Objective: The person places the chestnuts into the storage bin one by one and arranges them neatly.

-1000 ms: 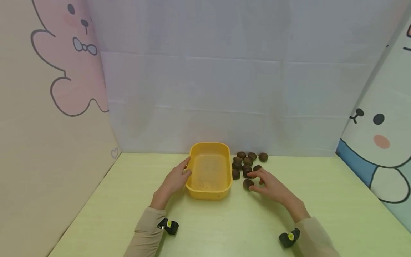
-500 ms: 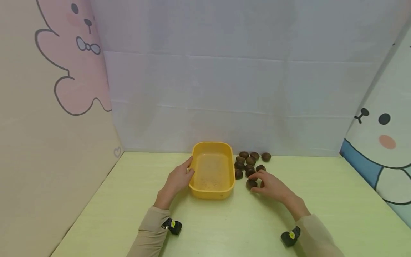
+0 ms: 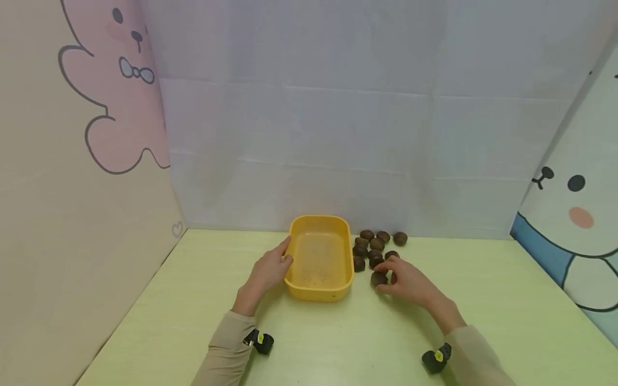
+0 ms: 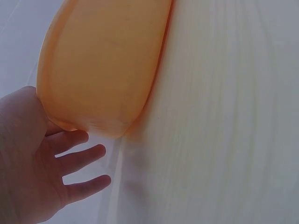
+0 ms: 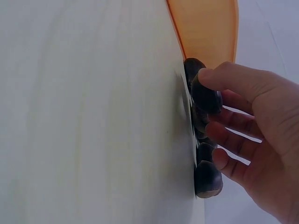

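A yellow plastic tray [image 3: 316, 295] with rounded corners stands on the table, with no chestnuts in it. At its left rim my left hand [image 3: 266, 269] grips the edge between thumb and index finger; in the left wrist view the other fingers [image 4: 84, 158] are spread below the tray. Right of the tray lies a loose group of several dark brown chestnuts [image 3: 376, 244]. My right hand [image 3: 410, 281] pinches the nearest chestnut [image 5: 205, 97] between thumb and fingers, low at the table top. The remaining fingers of that hand are loosely bent beside other chestnuts [image 5: 208, 179].
The pale yellow-green table [image 3: 309, 343] meets a white cloth backdrop [image 3: 299, 134] just behind the tray and chestnuts. Side panels with cartoon animals [image 3: 120, 118] stand at left and right. A black wrist camera [image 3: 260, 341] sits on each sleeve.
My right thumb and fingers have closed around the nearest chestnut, which stays on about the same spot. The left hand keeps its place at the tray. The head view has shifted slightly.
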`<act>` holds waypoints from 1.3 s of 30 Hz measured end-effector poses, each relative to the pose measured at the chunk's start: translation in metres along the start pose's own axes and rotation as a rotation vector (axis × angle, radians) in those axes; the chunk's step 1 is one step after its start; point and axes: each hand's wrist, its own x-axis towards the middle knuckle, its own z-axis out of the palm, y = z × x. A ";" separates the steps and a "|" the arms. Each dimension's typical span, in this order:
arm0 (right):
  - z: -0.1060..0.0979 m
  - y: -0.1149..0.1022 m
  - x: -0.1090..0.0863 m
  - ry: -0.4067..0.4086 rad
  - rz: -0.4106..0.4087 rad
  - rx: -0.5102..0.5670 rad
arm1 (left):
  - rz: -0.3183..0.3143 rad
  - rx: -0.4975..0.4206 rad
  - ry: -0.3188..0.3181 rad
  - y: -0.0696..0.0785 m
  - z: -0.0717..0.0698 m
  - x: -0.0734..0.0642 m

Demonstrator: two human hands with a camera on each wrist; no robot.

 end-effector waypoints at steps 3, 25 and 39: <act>-0.002 -0.003 0.003 0.010 -0.022 0.010 | -0.003 0.007 0.009 0.000 0.000 -0.001; -0.020 -0.038 0.037 0.096 -0.115 0.115 | 0.004 -0.014 -0.001 0.001 -0.002 0.000; -0.016 -0.050 0.070 0.036 -0.135 0.130 | 0.005 0.020 0.008 0.000 -0.001 -0.001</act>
